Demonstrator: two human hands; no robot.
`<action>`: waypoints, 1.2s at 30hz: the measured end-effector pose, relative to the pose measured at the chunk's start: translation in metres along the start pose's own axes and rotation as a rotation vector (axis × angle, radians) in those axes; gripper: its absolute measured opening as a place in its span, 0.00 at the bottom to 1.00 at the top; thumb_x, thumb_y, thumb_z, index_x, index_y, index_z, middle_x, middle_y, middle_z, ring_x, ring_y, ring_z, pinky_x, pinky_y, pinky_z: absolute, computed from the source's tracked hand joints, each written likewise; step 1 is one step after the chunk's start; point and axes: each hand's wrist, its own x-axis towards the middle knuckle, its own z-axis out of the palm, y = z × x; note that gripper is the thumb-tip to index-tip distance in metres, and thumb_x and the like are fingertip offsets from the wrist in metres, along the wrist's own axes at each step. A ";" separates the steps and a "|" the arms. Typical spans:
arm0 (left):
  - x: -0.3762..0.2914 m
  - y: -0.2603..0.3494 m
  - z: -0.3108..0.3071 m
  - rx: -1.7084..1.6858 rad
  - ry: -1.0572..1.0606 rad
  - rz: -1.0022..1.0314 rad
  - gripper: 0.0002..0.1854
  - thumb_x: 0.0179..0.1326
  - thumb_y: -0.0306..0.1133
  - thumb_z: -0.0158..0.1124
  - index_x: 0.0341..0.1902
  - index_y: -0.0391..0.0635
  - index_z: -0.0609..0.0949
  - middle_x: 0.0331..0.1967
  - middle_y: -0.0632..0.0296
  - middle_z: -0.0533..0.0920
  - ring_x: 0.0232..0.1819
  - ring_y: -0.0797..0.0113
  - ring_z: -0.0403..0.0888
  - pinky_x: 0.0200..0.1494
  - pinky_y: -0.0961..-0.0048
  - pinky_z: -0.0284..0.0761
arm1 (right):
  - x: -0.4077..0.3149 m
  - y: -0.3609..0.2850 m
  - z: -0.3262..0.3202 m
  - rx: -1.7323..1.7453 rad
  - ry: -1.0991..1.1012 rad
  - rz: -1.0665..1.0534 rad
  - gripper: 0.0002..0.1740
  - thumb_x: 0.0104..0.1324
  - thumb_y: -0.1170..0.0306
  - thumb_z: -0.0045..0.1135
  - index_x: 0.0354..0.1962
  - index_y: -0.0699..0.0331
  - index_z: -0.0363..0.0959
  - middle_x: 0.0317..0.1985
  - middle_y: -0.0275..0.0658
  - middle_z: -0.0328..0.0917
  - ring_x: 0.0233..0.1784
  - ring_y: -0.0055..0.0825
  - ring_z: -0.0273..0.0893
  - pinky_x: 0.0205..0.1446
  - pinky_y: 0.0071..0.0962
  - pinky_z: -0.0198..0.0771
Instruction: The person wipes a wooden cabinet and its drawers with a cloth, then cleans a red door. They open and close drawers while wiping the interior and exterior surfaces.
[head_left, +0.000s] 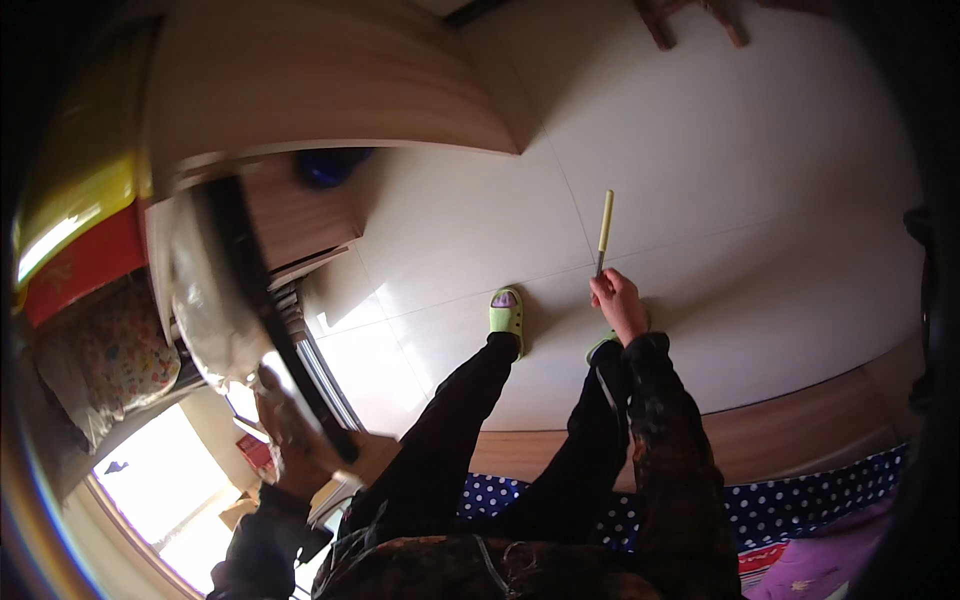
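Note:
My right hand (621, 304) is shut on a slim rod with a metal shaft and a pale yellow handle (606, 221), which points away from me over the floor. My left hand (289, 435) is at the lower left, blurred and partly in shadow. It is against a crumpled clear plastic sheet or bag (206, 300) and a long dark strip (259, 292). Blur hides whether its fingers grip either one.
Wooden furniture (322, 90) fills the upper left, near red and yellow packages (82, 262). Light tiles (712, 165) lie under my green slippers (506, 319). Behind me is a blue polka-dot cloth (795, 499); reddish furniture legs (694, 22) stand at the top.

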 end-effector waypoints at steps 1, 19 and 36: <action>0.003 0.004 0.002 0.075 -0.046 -0.072 0.45 0.61 0.48 0.58 0.73 0.44 0.46 0.70 0.43 0.54 0.73 0.46 0.50 0.71 0.50 0.42 | -0.018 -0.025 -0.007 0.052 -0.016 -0.001 0.10 0.65 0.68 0.53 0.27 0.65 0.69 0.19 0.30 0.73 0.22 0.16 0.71 0.27 0.20 0.66; 0.007 0.012 -0.030 -0.363 0.008 -0.122 0.58 0.33 0.48 0.76 0.68 0.37 0.58 0.72 0.43 0.47 0.74 0.40 0.41 0.72 0.46 0.42 | -0.257 -0.370 0.049 -0.400 -0.542 -0.367 0.10 0.63 0.71 0.58 0.31 0.70 0.67 0.20 0.46 0.74 0.22 0.34 0.74 0.28 0.31 0.68; -0.005 -0.072 -0.035 -0.509 0.008 -0.017 0.53 0.49 0.60 0.64 0.70 0.37 0.57 0.72 0.45 0.51 0.74 0.47 0.44 0.73 0.52 0.42 | -0.321 -0.339 0.147 -0.491 -0.443 0.067 0.14 0.63 0.65 0.55 0.28 0.69 0.72 0.19 0.37 0.74 0.23 0.20 0.71 0.28 0.26 0.67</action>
